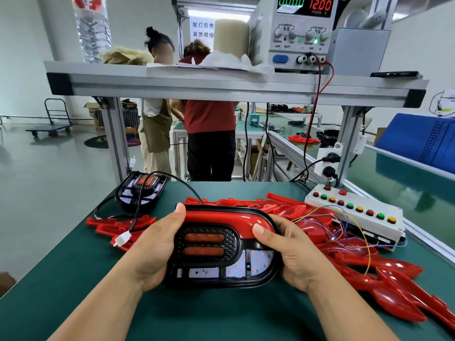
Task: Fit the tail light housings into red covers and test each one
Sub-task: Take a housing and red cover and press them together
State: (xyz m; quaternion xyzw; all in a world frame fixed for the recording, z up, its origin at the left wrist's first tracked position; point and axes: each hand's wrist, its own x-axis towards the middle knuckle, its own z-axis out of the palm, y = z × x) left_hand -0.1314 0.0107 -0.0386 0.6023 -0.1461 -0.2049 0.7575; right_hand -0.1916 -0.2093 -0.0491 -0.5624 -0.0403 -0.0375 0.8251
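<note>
One tail light housing (pixel 211 254) sits in its red cover (pixel 221 215), held over the middle of the green bench (pixel 73 279). Left hand (pixel 157 244) and right hand (pixel 290 252) curl round either end, thumbs pressing the red rim. Squeeze evenly, I'd say, so both ends seat before the button box (pixel 354 212) comes in.

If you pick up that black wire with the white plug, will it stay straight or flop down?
Probably flop: the black wire lies in loose curves across the table. Its white plug looks small and plastic, so likely light, though it may dangle and swing.
</note>
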